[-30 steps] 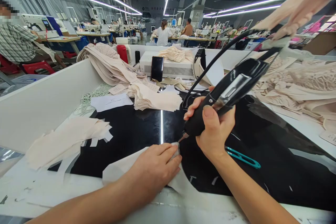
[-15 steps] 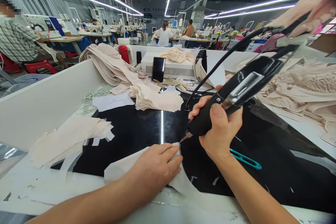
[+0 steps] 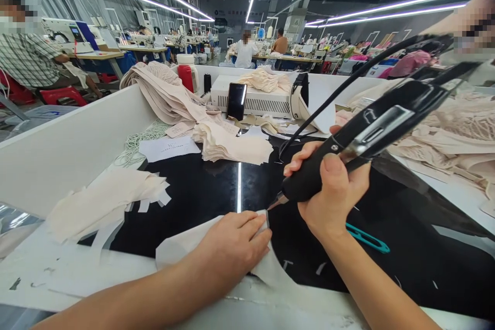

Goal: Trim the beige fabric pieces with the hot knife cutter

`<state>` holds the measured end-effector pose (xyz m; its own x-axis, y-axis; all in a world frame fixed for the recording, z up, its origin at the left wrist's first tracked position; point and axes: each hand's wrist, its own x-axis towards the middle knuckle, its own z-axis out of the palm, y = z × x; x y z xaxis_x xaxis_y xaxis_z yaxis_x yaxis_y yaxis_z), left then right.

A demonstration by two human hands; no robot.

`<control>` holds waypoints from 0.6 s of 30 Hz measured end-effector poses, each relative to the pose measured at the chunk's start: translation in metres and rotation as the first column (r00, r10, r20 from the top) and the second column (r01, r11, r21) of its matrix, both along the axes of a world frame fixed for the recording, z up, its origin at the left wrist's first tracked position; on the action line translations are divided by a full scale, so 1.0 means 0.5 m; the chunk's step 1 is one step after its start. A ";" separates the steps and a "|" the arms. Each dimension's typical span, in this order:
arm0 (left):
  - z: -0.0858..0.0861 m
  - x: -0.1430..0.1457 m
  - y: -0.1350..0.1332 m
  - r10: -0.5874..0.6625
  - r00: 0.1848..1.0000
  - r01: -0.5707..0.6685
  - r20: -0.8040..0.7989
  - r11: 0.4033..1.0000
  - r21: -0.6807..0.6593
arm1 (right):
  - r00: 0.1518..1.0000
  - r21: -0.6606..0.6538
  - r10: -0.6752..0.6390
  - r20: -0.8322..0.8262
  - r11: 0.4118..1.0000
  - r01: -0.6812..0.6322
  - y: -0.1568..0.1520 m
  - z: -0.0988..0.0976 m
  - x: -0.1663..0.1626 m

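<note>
1. My left hand (image 3: 242,240) lay palm down at the bottom centre of the frame, fingers close together and gripping nothing, pressing on a pale cloth (image 3: 185,242) near the table's front edge.
2. My right hand (image 3: 332,191), right of centre, was closed around a black hand tool (image 3: 363,124), its thumb along the near side. The tool slanted from upper right down to its metal tip (image 3: 279,200), just beside the cloth's far corner. I couldn't tell whether they touched.
3. A teal tool (image 3: 369,238) lay right of my right wrist, on the black table top (image 3: 197,185).
4. At middle left sat a pile of cloth pieces (image 3: 100,198), with white strips sticking out beneath it.
5. Farther up, a marked sheet of paper (image 3: 170,148) lay between a tangle of pale green cord (image 3: 135,144) and a stack of cut cloth (image 3: 237,145).
6. Behind the stack, a phone (image 3: 236,102) leaned against a vented white box (image 3: 222,94).
7. At upper left, a person in a checked shirt (image 3: 29,59) sat by a sewing machine (image 3: 64,36).
</note>
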<state>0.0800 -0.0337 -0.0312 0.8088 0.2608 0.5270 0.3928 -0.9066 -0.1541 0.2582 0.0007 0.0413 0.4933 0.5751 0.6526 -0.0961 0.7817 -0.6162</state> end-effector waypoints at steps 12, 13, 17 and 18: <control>0.002 0.004 0.000 -0.001 1.000 0.000 -0.031 1.000 -0.028 | 0.998 -0.053 0.043 0.041 0.998 -0.041 -0.001 -0.020 -0.006; 0.001 0.004 0.000 -0.004 0.999 0.004 -0.033 1.000 -0.028 | 0.998 -0.061 0.036 0.048 0.998 -0.033 -0.001 -0.019 -0.006; -0.001 0.004 0.002 -0.013 0.999 0.010 -0.046 0.998 -0.056 | 0.998 -0.078 0.016 0.053 0.997 -0.012 -0.002 -0.015 -0.008; -0.001 0.003 0.002 -0.010 0.999 0.007 -0.053 0.998 -0.066 | 0.999 -0.074 0.017 0.044 0.997 -0.014 -0.002 -0.014 -0.009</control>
<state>0.0818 -0.0329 -0.0316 0.8375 0.2864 0.4653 0.3779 -0.9187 -0.1148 0.2537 -0.0002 0.0346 0.4553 0.6298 0.6294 -0.0794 0.7328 -0.6758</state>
